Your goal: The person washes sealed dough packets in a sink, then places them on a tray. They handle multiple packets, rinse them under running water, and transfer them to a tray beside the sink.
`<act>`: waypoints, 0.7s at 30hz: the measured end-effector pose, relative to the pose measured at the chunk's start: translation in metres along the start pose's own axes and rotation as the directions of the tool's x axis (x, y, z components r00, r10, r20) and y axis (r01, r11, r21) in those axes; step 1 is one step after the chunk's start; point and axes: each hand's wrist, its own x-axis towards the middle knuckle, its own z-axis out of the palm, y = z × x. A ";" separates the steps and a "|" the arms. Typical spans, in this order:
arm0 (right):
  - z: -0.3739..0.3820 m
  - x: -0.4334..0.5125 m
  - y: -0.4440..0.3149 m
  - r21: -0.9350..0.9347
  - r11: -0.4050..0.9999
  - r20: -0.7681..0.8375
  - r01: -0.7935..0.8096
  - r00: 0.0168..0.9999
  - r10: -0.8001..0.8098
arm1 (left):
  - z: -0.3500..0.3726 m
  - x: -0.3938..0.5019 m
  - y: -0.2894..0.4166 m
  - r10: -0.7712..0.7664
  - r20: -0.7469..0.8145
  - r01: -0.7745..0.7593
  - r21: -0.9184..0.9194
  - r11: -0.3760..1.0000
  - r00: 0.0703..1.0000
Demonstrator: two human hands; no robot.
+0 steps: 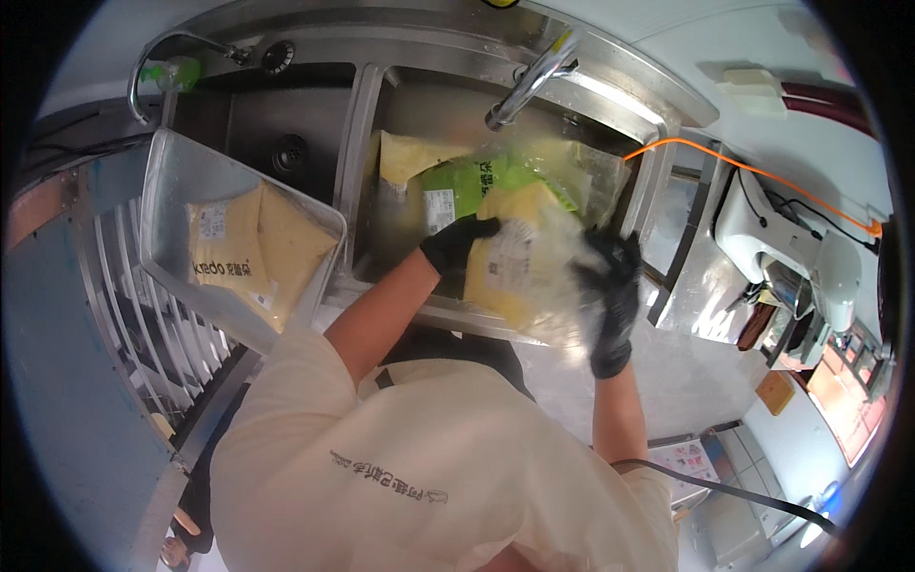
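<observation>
My left hand [463, 243], in a black glove, grips the left edge of a plastic bag with pale yellow contents [506, 261]. This bag is tilted above the front of the right sink basin [397, 264] and carries a white label. Beside its blurred, clear right end is my right hand [611, 300], also black-gloved; blur hides whether its fingers touch the plastic. Behind the held bag, a green printed bag [457, 179] lies in the cloudy basin. Another pale yellow bag [414, 159] is at the basin's back left, and clear plastic [600, 182] shows at its right.
A metal faucet [532, 79] reaches over the right basin. To the left, a clear tub [168, 193] holds filled tan bags [250, 243] beside the left basin [261, 118]. An orange cord [758, 171] runs rightward past a white machine [758, 222]. Another person [189, 529] is at lower left.
</observation>
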 end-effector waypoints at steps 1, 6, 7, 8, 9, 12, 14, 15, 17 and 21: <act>-0.010 0.008 0.000 -0.461 0.851 -0.017 0.252 0.956 -0.293 | 0.017 -0.005 0.002 0.077 0.019 -0.078 0.079 0.994 0.997; -0.045 0.021 -0.017 0.425 0.895 -0.022 -0.136 0.987 0.160 | 0.078 -0.023 0.029 0.332 -0.073 -0.323 0.111 0.940 0.941; -0.049 0.020 -0.023 0.889 0.287 0.262 -0.356 0.911 0.319 | 0.084 -0.026 0.033 0.360 -0.094 -0.348 0.130 0.929 0.928; -0.055 0.018 -0.032 0.870 0.270 0.309 -0.412 0.884 0.352 | 0.088 -0.029 0.037 0.397 -0.082 -0.385 0.134 0.913 0.914; -0.058 0.017 -0.041 0.714 0.522 0.291 -0.466 0.876 0.385 | 0.090 -0.031 0.041 0.406 -0.119 -0.385 0.168 0.908 0.906; -0.057 0.019 -0.072 0.097 0.893 0.178 -0.440 0.890 0.420 | 0.094 -0.035 0.048 0.447 -0.126 -0.415 0.213 0.884 0.886; -0.049 0.026 -0.090 0.030 0.887 0.119 -0.461 0.882 0.455 | 0.097 -0.037 0.050 0.464 -0.143 -0.425 0.237 0.874 0.874; -0.044 0.029 -0.098 0.025 0.890 0.110 -0.455 0.886 0.449 | 0.099 -0.038 0.051 0.477 -0.126 -0.447 0.204 0.871 0.870; -0.038 0.035 -0.112 -0.024 0.899 0.107 -0.438 0.893 0.438 | 0.103 -0.042 0.049 0.480 -0.139 -0.465 0.132 0.876 0.866; -0.044 0.031 -0.117 0.102 0.890 0.123 -0.445 0.893 0.432 | 0.112 -0.049 0.045 0.444 -0.137 -0.451 -0.026 0.892 0.885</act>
